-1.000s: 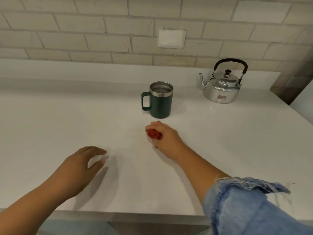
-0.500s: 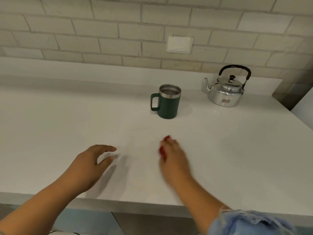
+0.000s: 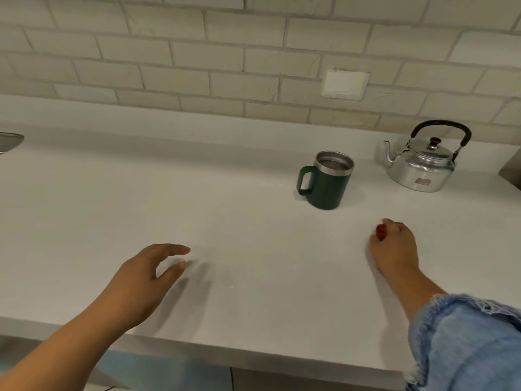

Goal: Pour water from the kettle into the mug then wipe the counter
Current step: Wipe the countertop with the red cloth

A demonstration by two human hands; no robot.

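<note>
A dark green mug [image 3: 327,184] with a steel rim stands upright on the white counter [image 3: 141,198], handle to the left. To its right, near the wall, sits a silver kettle [image 3: 421,167] with a black handle, spout pointing left. My right hand [image 3: 394,249] presses on the counter in front of the mug and kettle, closed over a small red cloth [image 3: 381,232] of which only a bit shows. My left hand [image 3: 149,277] hovers just above the counter near its front edge, fingers apart and empty.
A tiled wall with a white blanking plate [image 3: 345,84] backs the counter. A metal rim [image 3: 10,141] pokes in at the far left edge. A dark corner piece [image 3: 511,170] stands beyond the kettle at the right. The counter's front edge [image 3: 253,354] runs below my hands.
My right hand has slid the red cloth to the right across the counter, away from the spot in front of the mug. My left hand has kept its pose. The view has turned left.
</note>
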